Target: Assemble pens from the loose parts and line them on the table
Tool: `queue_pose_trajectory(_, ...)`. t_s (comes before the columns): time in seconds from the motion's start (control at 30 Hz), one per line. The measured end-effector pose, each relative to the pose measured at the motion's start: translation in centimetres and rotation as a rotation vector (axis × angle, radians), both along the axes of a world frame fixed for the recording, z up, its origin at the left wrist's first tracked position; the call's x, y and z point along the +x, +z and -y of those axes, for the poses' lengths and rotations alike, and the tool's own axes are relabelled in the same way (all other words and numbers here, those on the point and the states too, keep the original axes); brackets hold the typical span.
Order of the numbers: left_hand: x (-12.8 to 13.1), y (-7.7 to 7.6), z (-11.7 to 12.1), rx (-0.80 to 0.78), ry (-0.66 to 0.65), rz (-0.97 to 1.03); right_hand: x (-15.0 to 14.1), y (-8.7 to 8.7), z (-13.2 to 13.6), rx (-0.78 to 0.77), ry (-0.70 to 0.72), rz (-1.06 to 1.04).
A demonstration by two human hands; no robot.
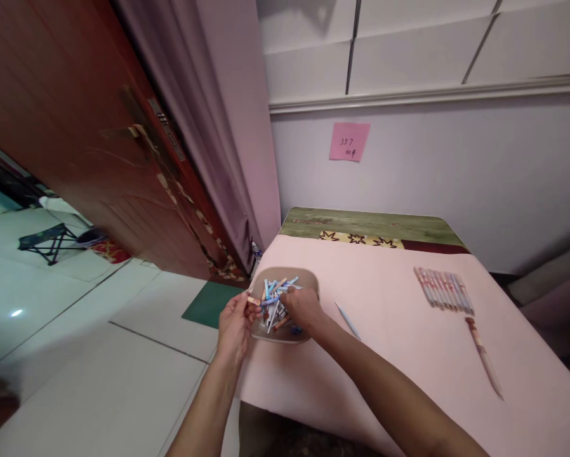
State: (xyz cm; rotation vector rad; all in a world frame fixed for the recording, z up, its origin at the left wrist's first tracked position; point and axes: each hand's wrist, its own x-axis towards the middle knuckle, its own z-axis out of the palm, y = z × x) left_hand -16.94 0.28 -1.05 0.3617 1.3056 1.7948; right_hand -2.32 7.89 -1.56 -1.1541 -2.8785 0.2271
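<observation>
My left hand [233, 322] is at the left rim of a beige plastic bin [316, 279], pinching a short tan-orange pen cap [253, 301] between thumb and fingers. Inside the bin lies a jumble of loose pen parts [271, 311], blue, white and orange. Over the bin's right side reaches my right hand [304, 307], its fingers closed down among these parts. A blue piece [269, 301] shows at its fingertips; whether it is gripped is unclear. To the right of the bin, a light blue pen barrel [348, 320] lies on the table.
On the pink-covered table [390, 374], a row of several pens [444, 290] lies at the right, with one separate pen [483, 357] below it. A wall with a pink note [350, 142] stands behind. At the left are a wooden door [123, 178] and a folding stool [49, 242].
</observation>
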Motion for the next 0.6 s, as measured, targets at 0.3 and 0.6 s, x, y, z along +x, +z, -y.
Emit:
queue_pose_trajectory(0.3, -0.2, 0.1, 0.2, -0.042, -0.015, 0.020, -1.0, -0.6, -0.4, -0.048, 0.081, -0.005)
queue_pose_trajectory(0.6, 0.3, 0.3, 0.2, -0.056, -0.062, 0.006, 2.1, 0.9, -2.4, -0.107, 0.081, 0.032)
